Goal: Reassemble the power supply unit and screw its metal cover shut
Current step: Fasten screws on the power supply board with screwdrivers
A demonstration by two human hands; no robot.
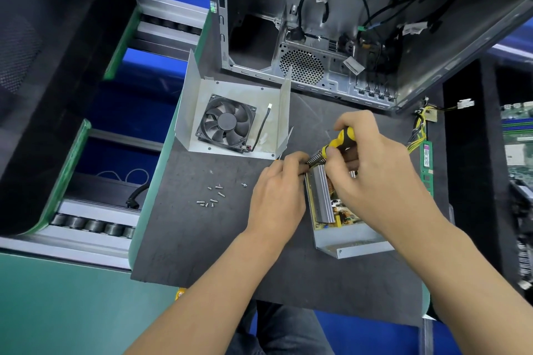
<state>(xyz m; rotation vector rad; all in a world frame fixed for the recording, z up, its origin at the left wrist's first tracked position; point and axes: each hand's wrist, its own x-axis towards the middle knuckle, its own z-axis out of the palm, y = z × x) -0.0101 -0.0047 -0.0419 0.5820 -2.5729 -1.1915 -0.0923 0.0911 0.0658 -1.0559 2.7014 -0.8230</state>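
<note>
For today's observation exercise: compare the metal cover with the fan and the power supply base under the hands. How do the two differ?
The metal cover lies apart, untouched, open side up; the power supply base is being worked on by the left hand and the right hand, which grips a screwdriver. The cover carries a black fan; the base holds a circuit board with heatsinks. Both are grey sheet metal on the dark mat.
</note>
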